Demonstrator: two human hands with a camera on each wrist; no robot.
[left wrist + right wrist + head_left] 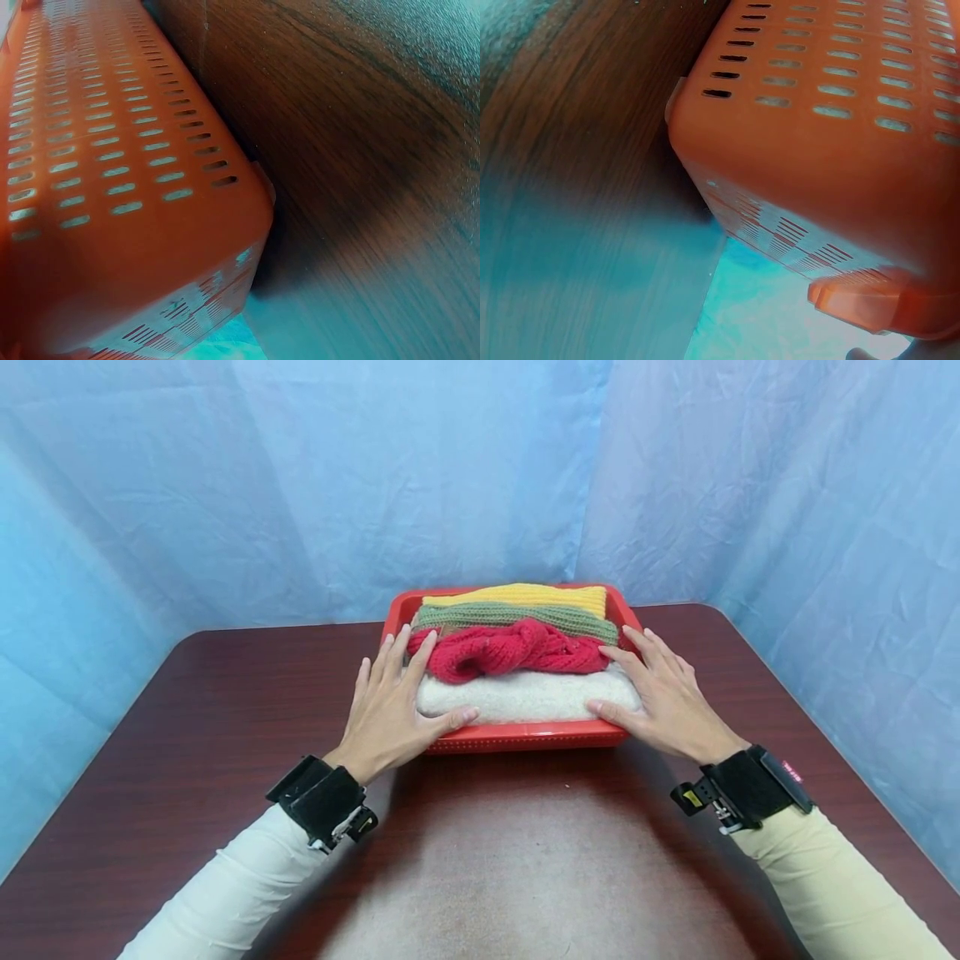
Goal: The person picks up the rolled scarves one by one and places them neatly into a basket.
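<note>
The red slotted plastic basket with folded knitwear stands at the far middle of the dark wooden table. The left hand and right hand lie flat with straight fingers on its near corners; equal pressure would keep it straight

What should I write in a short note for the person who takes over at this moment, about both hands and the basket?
Left hand: open, flat on the near left corner of the red basket, thumb on the white knit.
Right hand: open, flat on the near right corner.
Basket stands on the brown table, at its far side.
Done: yellow, green, red and white knits lie packed inside.
Left: basket not lifted or moved yet.
</note>
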